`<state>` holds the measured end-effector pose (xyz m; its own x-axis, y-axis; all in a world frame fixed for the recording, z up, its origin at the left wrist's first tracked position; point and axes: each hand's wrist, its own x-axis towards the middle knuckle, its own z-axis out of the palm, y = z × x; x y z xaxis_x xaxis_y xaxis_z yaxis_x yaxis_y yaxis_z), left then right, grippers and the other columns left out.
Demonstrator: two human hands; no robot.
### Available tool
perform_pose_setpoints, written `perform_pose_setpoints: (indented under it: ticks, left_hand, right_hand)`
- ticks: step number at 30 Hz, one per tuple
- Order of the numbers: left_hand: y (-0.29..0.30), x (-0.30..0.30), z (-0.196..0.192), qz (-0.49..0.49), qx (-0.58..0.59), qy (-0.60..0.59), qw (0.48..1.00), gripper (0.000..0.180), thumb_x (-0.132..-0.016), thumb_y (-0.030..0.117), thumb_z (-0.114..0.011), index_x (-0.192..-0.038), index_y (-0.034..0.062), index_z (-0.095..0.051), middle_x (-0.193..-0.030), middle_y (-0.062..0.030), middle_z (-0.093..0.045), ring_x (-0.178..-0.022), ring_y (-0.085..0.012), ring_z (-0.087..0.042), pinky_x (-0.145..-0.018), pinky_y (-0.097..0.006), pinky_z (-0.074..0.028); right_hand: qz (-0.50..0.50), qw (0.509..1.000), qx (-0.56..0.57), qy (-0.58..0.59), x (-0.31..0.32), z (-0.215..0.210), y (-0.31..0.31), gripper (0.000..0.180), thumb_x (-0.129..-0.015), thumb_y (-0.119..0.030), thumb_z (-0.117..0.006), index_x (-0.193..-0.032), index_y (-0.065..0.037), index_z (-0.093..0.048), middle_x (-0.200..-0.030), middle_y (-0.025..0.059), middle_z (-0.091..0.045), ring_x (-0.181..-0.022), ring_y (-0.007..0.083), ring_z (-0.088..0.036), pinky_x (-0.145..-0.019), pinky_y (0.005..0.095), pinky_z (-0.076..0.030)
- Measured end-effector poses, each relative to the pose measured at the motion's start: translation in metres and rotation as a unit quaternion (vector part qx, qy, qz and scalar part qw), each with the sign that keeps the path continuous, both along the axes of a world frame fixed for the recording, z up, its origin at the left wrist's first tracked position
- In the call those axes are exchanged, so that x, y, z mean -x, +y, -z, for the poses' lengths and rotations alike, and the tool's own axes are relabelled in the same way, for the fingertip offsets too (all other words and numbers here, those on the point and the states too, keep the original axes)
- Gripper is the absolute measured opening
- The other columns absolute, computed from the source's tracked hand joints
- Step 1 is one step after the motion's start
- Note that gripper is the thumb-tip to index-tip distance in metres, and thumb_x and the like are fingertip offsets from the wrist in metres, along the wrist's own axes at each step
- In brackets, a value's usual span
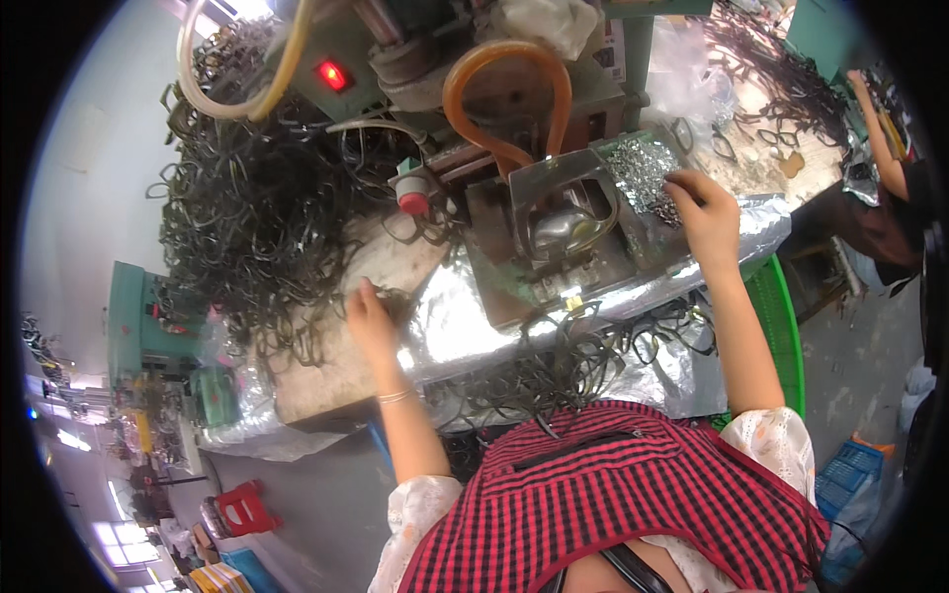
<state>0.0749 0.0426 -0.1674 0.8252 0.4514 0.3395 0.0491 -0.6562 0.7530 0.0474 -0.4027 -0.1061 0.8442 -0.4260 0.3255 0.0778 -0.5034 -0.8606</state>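
Observation:
My left hand (372,326) is over the wooden tabletop, fingers bent around the edge of a dark eyeglass frame (398,300); part of the grip is hidden. At the right, my right hand (710,219) has thumb and fingers pinched together at a heap of tiny silver metal parts (641,168). Whatever sits between those fingertips is too small to make out. Between my hands stands a press machine (494,259) with a metal fixture. A dark eyeglass frame (568,247) appears to lie in that fixture, behind a clear plate.
A big tangled pile of dark frames (257,188) covers the left of the table. More frames (554,366) hang near my lap. A red button (413,202) and an orange hose (457,84) are on the machine. A green basket (776,326) stands at right. Another person's arm (878,138) shows beyond.

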Motion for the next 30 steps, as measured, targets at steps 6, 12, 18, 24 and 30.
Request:
perform_pose_setpoints:
  ticks: [6,12,18,24,30]
  left_hand:
    - [-0.027,0.037,-0.06,0.211,0.283,0.025,0.935,0.038,-0.094,0.006,-0.053,-0.129,0.0011,-0.039,-0.088,-0.0138,-0.068,-0.062,-0.0146,-0.063,-0.058,-0.025,-0.052]
    - [-0.035,0.018,-0.072,0.176,0.157,0.12,0.964,0.024,-0.099,0.022,-0.048,-0.097,0.0024,-0.062,-0.067,0.0015,-0.052,-0.054,-0.0055,-0.046,-0.05,-0.021,-0.035]
    - [-0.061,0.019,-0.058,0.255,0.427,0.029,0.867,0.008,-0.095,0.008,-0.055,-0.101,0.0048,-0.05,-0.089,-0.0083,-0.061,-0.078,-0.0217,-0.064,-0.069,-0.031,-0.054]
    - [-0.053,0.026,-0.068,0.295,0.456,-0.099,0.834,0.016,-0.091,0.0,-0.057,-0.103,0.0098,-0.052,-0.099,-0.0075,-0.061,-0.093,-0.0235,-0.064,-0.076,-0.035,-0.055]
    - [-0.121,0.019,-0.173,0.388,0.22,-0.373,0.814,0.034,-0.09,-0.006,-0.054,-0.122,0.0071,-0.052,-0.109,-0.0091,-0.058,-0.098,-0.021,-0.061,-0.081,-0.036,-0.054]
  right_hand:
    - [0.083,0.996,-0.037,-0.005,0.061,0.002,-0.02,0.017,-0.084,-0.005,-0.066,-0.099,-0.001,-0.072,-0.095,0.0077,-0.072,-0.088,0.0122,-0.064,-0.082,0.0261,-0.048]
    - [-0.152,0.984,-0.018,-0.094,0.035,-0.061,0.056,0.011,-0.082,0.001,-0.063,-0.09,0.002,-0.072,-0.085,0.0061,-0.07,-0.086,0.0125,-0.064,-0.076,0.0247,-0.048]
    - [-0.158,0.97,-0.132,-0.13,-0.007,-0.044,0.092,0.032,-0.078,-0.005,-0.067,-0.109,-0.001,-0.064,-0.098,0.0118,-0.068,-0.089,0.0207,-0.067,-0.083,0.0307,-0.05]
    - [-0.209,0.925,-0.304,-0.091,-0.004,-0.052,0.105,0.04,-0.081,-0.002,-0.066,-0.12,0.002,-0.056,-0.097,0.0116,-0.068,-0.093,0.0138,-0.065,-0.083,0.0258,-0.049]
    - [-0.233,0.868,-0.433,-0.062,0.002,-0.069,0.117,0.042,-0.081,-0.001,-0.065,-0.122,0.004,-0.053,-0.096,0.0093,-0.067,-0.091,0.0129,-0.064,-0.082,0.0243,-0.049]
